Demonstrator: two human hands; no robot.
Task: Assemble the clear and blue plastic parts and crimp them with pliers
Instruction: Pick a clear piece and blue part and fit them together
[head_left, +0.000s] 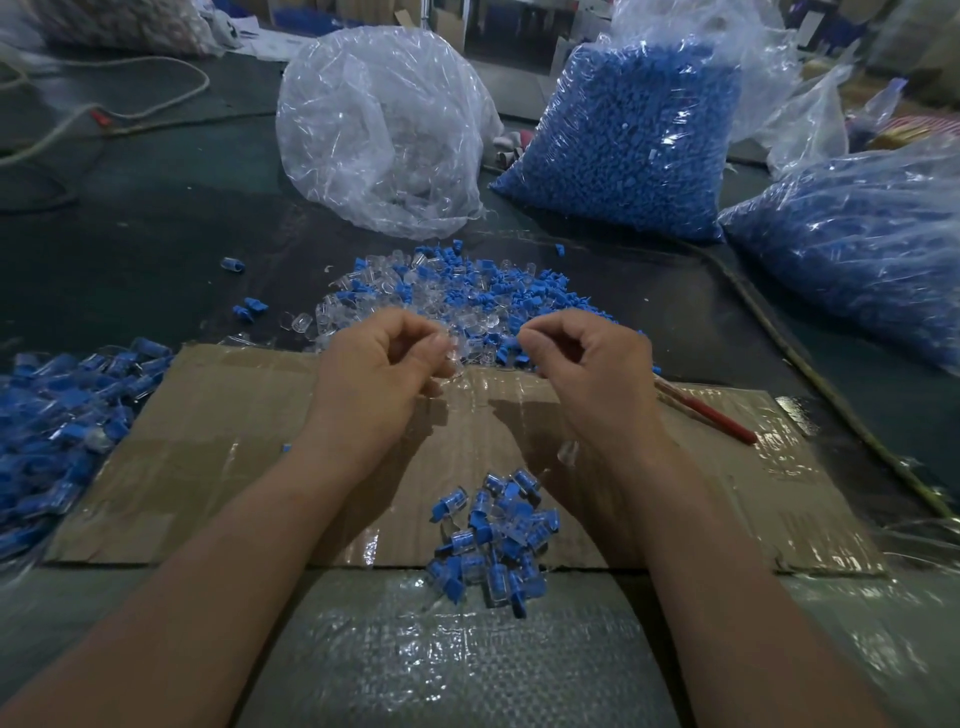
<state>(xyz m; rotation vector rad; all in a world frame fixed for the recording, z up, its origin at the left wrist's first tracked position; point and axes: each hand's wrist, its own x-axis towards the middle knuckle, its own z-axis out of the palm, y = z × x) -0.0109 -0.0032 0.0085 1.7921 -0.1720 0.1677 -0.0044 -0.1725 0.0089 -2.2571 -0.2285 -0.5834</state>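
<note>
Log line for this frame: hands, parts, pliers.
left hand: pinches clear part | right hand: fingers curled, contents unclear | mixed pile: beyond hands | pliers: idle on cardboard

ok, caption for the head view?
Left hand and right hand, fingers curled, over mixed clear-and-blue parts; assembled pieces heaped at cardboard edge.

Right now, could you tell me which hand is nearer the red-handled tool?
Right. The right hand sits just left of the red-handled tool; the left hand lies farther left.

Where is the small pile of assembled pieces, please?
Head view: the small pile lies centrally at the cardboard's near edge, between the forearms.
</note>
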